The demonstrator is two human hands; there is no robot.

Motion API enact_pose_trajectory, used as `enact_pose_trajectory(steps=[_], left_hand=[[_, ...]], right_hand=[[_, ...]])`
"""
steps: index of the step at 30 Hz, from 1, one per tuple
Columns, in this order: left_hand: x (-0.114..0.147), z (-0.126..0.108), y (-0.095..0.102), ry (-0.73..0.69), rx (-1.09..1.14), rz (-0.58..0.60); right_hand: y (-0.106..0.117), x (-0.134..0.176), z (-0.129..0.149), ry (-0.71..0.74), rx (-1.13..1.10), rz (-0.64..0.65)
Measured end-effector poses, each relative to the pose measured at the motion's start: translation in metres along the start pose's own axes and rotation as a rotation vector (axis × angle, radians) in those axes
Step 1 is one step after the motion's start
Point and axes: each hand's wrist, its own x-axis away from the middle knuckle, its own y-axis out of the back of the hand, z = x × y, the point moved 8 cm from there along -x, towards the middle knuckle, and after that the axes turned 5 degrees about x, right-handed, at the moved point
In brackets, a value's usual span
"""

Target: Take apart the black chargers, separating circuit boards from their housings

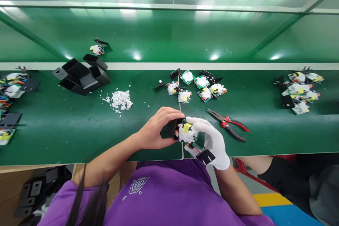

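Note:
My bare left hand [157, 129] grips a black plastic housing [171, 128], thumb below and fingers above. In my white-gloved right hand [212, 139] is a small circuit board [188, 132], covered in white filler with a yellow part on top. The board meets the housing's open side; how far it sits inside I cannot tell. A black end plate [206, 156] hangs from the board by a red wire, against the glove. Right of my hands lie pliers [225, 122] with red and black handles, jaws pointing up and left.
Several similar boards [202, 82] lie beyond my hands, with more piled far right [300, 90] and far left [14, 86]. Empty black housings [82, 74] are stacked left of a heap of white crumbs [121, 99]. One board [97, 49] rests on the back ledge. Another person's leg [280, 173] shows at lower right.

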Motion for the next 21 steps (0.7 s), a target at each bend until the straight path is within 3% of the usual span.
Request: enact_pose_trajectory(steps=[5, 10, 21], left_hand=[[0.003, 0.001, -0.006, 0.049, -0.003, 0.034], [0.009, 0.008, -0.012, 0.073, -0.019, -0.006], [0.009, 0.025, -0.006, 0.250, 0.016, -0.023]], right_hand=[[0.001, 0.000, -0.002, -0.014, 0.070, -0.002], [-0.001, -0.002, -0.002, -0.029, 0.075, -0.042], [-0.008, 0.002, -0.012, -0.147, 0.044, -0.129]])
